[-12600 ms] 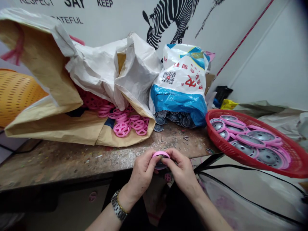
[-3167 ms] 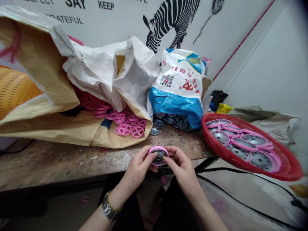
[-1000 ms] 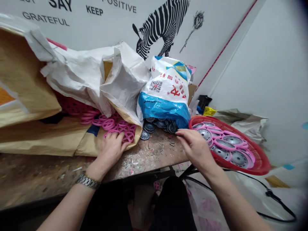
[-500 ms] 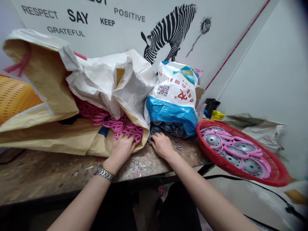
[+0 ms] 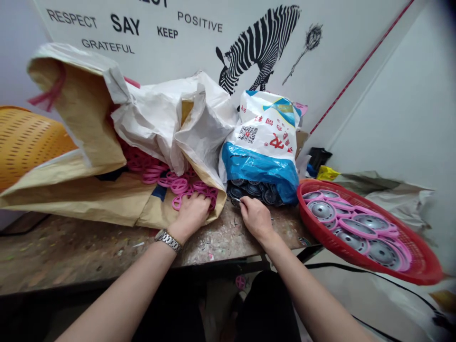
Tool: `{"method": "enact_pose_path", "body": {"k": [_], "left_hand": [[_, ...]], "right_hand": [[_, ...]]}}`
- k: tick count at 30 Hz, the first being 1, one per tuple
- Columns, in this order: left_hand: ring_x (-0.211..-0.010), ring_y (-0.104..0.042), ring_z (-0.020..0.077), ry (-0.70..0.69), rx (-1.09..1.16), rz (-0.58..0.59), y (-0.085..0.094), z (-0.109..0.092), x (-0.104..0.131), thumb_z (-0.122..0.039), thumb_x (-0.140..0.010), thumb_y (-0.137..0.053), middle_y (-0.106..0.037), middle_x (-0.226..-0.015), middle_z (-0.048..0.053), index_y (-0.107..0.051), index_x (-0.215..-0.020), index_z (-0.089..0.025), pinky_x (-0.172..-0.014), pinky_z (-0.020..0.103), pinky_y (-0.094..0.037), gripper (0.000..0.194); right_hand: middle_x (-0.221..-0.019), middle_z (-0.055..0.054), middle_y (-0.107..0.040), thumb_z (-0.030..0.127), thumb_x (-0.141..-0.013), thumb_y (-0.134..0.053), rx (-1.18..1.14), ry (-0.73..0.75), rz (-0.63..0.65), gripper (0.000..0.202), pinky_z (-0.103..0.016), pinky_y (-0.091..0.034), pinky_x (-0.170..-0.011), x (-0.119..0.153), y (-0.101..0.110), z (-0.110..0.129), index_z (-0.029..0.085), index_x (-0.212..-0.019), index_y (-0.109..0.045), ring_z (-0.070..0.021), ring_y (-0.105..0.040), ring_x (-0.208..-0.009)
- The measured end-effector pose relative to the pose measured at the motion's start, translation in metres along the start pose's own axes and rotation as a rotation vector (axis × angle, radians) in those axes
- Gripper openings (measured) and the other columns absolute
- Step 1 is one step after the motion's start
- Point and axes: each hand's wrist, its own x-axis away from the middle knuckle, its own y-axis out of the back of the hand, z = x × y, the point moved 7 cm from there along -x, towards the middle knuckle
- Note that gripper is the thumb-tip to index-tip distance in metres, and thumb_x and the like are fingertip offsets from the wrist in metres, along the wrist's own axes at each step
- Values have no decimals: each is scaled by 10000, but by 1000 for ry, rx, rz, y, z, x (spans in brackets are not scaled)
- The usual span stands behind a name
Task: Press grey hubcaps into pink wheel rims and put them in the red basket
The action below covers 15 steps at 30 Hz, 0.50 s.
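My left hand (image 5: 193, 213), with a watch (image 5: 168, 240) on its wrist, lies at the mouth of a brown-lined paper sack (image 5: 142, 209). Its fingers curl closed over the pink spoked rings (image 5: 180, 186) spilling out there; the fingertips are partly hidden. My right hand (image 5: 257, 217) pinches a small grey wheel-like disc (image 5: 235, 202) by its edge, just above the bench. Close behind it, more dark grey discs (image 5: 269, 194) show under the open end of a white and blue plastic bag (image 5: 260, 164).
To the right, a red basket (image 5: 423, 266) holds several grey discs fitted with pink rims (image 5: 356, 224). A yellow perforated basket (image 5: 32, 142) lies at the left. The worn bench (image 5: 89, 256) has scraps on it. On the floor lies a pink ring (image 5: 241, 282).
My right hand has drawn back from the grey pile with a disc between its fingers. My left hand stays on the pink rings. The whole view has shifted slightly.
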Motion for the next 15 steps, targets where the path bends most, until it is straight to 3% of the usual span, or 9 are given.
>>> {"method": "enact_pose_path", "body": {"k": [6,10,15], "left_hand": [[-1001,-629,299,-8,238,1,3,7,-5,-110,-847,-570,-708,-974,167,-699,-840,-119,-861,381,-449,129],[-830,-639,223,50,502,-48,11,20,1,-224,-856,-580,-696,-828,91,-670,-750,-153,-780,314,-474,156],[-748,-666,183,159,875,-100,18,26,25,-441,-900,-527,-701,-810,57,-656,-823,-148,-696,289,-542,329]], "right_hand": [[-837,-68,-681,265,-892,-518,-300,-143,-60,161,-307,-370,-716,17,7,-20,205,-893,-668,-224,-593,-796],[-749,-18,-637,395,-843,-552,-594,-223,-76,203,-296,-388,-693,25,11,-26,212,-800,-626,-193,-571,-721],[-675,11,-564,583,-723,-658,-975,-343,-49,378,-264,-395,-585,38,17,-20,211,-731,-586,-153,-504,-624]]}}
